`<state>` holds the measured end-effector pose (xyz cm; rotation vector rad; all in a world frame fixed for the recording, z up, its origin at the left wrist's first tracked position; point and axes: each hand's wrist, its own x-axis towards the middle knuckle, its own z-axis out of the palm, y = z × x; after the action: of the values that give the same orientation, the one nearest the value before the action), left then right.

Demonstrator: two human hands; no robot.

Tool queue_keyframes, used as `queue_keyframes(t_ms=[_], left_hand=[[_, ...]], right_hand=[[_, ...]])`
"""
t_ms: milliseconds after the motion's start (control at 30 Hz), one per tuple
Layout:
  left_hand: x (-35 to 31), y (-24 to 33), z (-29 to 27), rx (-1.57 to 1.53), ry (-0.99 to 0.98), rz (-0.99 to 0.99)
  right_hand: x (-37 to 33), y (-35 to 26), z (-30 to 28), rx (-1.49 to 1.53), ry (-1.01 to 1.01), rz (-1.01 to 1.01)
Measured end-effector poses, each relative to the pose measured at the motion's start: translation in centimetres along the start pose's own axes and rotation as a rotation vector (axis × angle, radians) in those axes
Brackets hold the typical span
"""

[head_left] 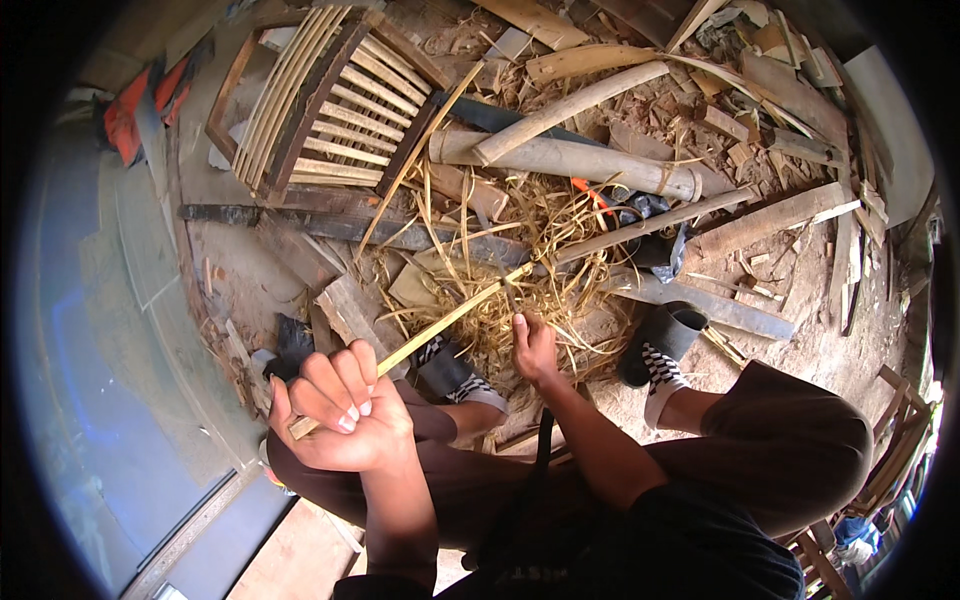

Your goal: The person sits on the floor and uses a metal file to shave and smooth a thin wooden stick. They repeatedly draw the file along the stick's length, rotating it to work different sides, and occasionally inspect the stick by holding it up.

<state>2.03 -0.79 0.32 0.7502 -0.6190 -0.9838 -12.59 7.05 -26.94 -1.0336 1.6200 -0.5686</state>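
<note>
My left hand [345, 410] is closed around the near end of a pale yellow bamboo strip [440, 325]. The strip slants up and away to the right, and its far end meets a brown stick [650, 227] among the shavings. Lower than that far end, my right hand [535, 347] is wrapped round the handle of what looks like a knife [509, 285]. Its narrow dark blade points away from me and touches or crosses the strip. Curly bamboo shavings [560, 310] lie heaped on the ground between my feet.
A slatted wooden frame [340, 110] stands at the far left. Beyond the shavings lie a thick bamboo pole [570, 165] and several planks [760, 225]. Wood chips litter the ground at the right. A blue-grey sheet surface [110, 350] runs along the left side.
</note>
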Motion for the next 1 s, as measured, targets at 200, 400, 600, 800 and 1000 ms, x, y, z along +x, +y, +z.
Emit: queue_keyframes(t_ms=[200,400,600,800,1000], left_hand=[[0.2,0.0,0.1,-0.051,0.026,-0.008],[-0.5,-0.2,0.1,-0.025,0.004,0.015],[-0.1,-0.1,0.4,-0.056,0.015,0.004],[-0.3,-0.5,1.2,-0.036,0.012,0.014],[-1.1,-0.7,1.8,-0.056,0.003,0.004]], right_hand=[[-0.3,4.5,-0.2,-0.011,0.117,0.122],[-0.3,1.2,0.1,-0.017,-0.017,0.086],[-1.2,4.8,0.3,-0.028,0.069,0.191],[-1.4,4.5,-0.2,0.098,0.111,0.286],[-2.7,4.5,-0.6,-0.072,0.035,0.015]])
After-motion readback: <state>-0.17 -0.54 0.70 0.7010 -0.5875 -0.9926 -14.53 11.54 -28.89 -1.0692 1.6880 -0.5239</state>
